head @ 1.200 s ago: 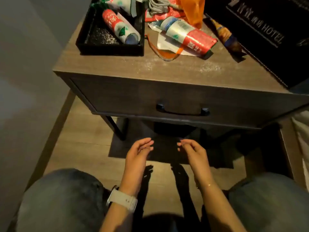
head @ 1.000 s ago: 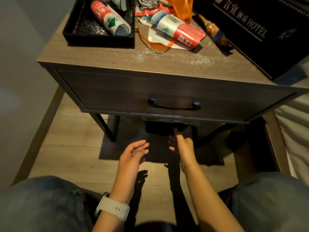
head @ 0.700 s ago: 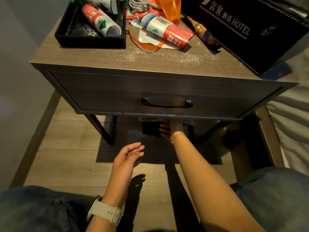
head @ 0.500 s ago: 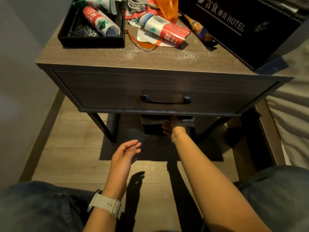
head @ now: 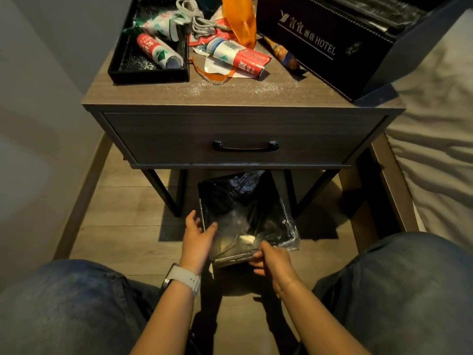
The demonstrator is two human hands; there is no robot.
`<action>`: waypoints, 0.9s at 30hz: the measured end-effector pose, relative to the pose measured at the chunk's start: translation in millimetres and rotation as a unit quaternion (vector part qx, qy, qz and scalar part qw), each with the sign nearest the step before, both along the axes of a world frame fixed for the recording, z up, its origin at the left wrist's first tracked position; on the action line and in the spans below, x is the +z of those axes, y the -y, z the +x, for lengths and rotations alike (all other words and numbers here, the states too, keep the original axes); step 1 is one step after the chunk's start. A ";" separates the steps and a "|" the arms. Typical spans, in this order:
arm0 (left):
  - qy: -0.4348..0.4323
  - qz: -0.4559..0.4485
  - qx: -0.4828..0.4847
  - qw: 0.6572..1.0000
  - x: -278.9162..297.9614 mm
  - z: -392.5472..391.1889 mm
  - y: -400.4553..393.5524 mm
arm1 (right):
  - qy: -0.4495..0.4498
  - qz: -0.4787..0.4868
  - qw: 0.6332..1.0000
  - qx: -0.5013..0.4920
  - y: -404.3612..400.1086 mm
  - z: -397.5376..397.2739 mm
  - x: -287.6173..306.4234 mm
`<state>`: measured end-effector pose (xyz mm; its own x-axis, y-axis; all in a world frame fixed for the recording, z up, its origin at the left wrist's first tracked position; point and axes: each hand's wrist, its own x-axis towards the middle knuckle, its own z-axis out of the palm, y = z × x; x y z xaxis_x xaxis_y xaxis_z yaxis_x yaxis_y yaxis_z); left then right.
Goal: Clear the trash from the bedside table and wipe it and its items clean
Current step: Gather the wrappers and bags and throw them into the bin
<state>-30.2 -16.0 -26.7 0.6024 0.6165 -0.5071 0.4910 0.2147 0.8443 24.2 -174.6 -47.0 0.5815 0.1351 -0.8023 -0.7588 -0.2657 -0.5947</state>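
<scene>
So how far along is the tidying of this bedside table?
Barely begun. Done: nothing on top, by the look of it. In hand: the lined bin sits partly out from under the table, right hand gripping its near rim, left hand on its side. Left: the crushed bottles, orange bag and white powder on the tabletop.

your bedside table [head: 256,97] carries a black tray [head: 148,76], a crushed red-and-white bottle [head: 239,58] on paper, an orange bag [head: 239,20], a black hotel box [head: 330,44] and scattered white powder [head: 194,89]. a lined bin [head: 245,213] stands on the wooden floor [head: 122,237].
</scene>
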 end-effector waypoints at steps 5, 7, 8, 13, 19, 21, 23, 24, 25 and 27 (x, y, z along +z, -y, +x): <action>-0.122 0.176 -0.095 0.972 -25.2 -1.8 5.7 | 0.148 -0.142 0.958 0.202 27.4 1.1 22.8; -0.144 0.220 -0.114 0.958 -29.6 -7.1 2.7 | 0.331 -0.272 0.873 0.234 39.9 9.6 34.0; -0.150 0.226 -0.117 0.955 -30.8 -10.2 0.2 | 0.414 -0.302 0.827 0.230 43.7 15.0 38.2; -0.164 0.240 -0.133 0.947 -38.5 -33.7 -12.1 | 0.414 -0.214 0.826 0.318 36.3 28.3 16.5; -0.133 0.221 -0.129 0.957 -17.7 -45.5 -9.6 | 0.370 -0.181 0.851 0.326 25.9 7.4 7.6; -0.108 0.236 -0.119 0.959 -3.4 -47.3 -9.7 | 0.399 -0.174 0.843 0.316 26.6 7.7 21.8; -0.066 0.236 -0.103 0.964 18.8 -50.6 -10.5 | 0.436 -0.144 0.837 0.298 27.7 7.5 48.0; -0.036 0.213 -0.096 0.972 34.0 -52.6 -10.2 | 0.449 -0.123 0.836 0.290 28.5 6.2 66.1; -0.003 0.181 -0.092 0.979 49.4 -55.0 -9.6 | 0.456 -0.103 0.838 0.282 30.1 4.0 85.5; 0.058 0.134 -0.094 0.985 83.1 -58.2 -6.8 | 0.458 -0.062 0.845 0.270 34.1 -0.5 124.9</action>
<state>-88.4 -9.2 56.4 0.7629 0.5910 -0.2623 0.3978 -0.1093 0.9109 23.7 -208.6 77.9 0.8469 0.5263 -0.0759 0.2567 -0.5297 -0.8084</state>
